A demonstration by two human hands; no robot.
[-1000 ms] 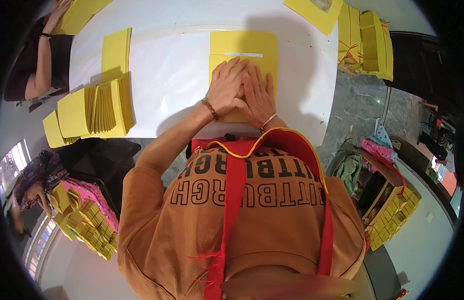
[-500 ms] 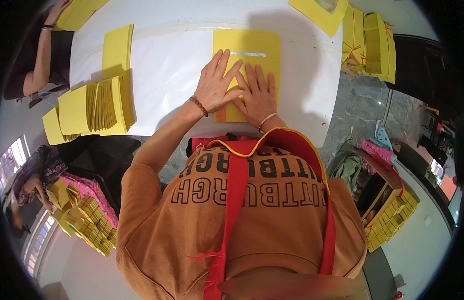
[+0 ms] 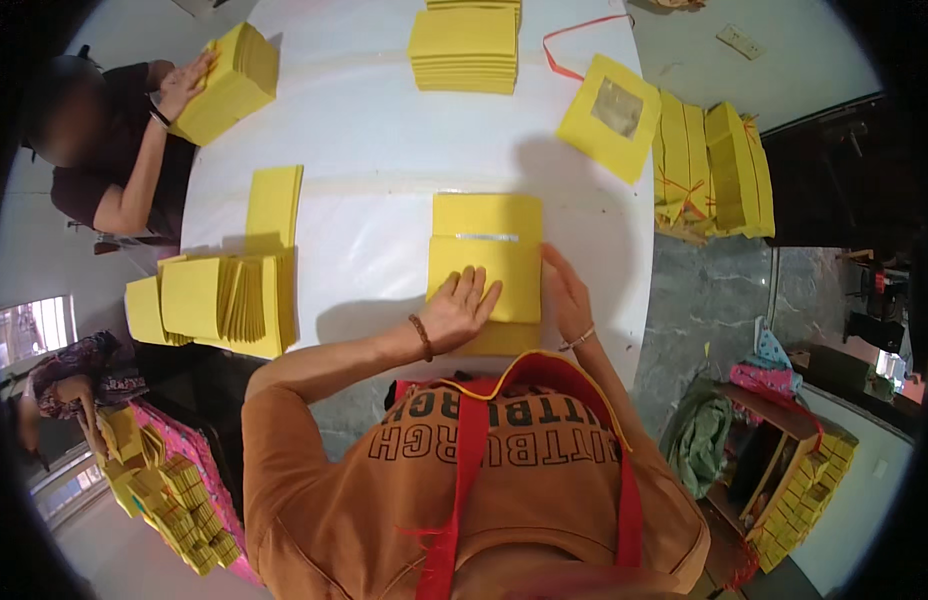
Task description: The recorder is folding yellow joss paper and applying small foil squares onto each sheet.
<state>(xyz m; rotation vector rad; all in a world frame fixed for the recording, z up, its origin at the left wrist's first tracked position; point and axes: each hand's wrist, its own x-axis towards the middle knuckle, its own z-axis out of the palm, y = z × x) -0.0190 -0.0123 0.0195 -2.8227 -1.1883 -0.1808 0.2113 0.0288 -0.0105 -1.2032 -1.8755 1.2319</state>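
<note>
A yellow paper piece (image 3: 489,262) lies flat on the white table before me, one panel folded over and a thin silvery strip along its upper part. My left hand (image 3: 466,308) rests palm down on its lower middle, fingers stretched out. Beside the right edge is my right hand (image 3: 566,295), turned on its side with straight fingers; whether it touches the paper I cannot tell. Neither hand grasps anything.
Upright yellow folded pieces (image 3: 199,300) stand at the left near edge of the white table (image 3: 369,160). Another yellow stack (image 3: 464,55) is at the far side. A windowed yellow sheet (image 3: 594,120) lies right. At left, a co-worker's hand (image 3: 184,85) touches a yellow bundle.
My view has shifted, showing more of the far table. My right hand has left the paper's surface for its right edge. My left hand has slid lower, and a panel now appears folded over.
</note>
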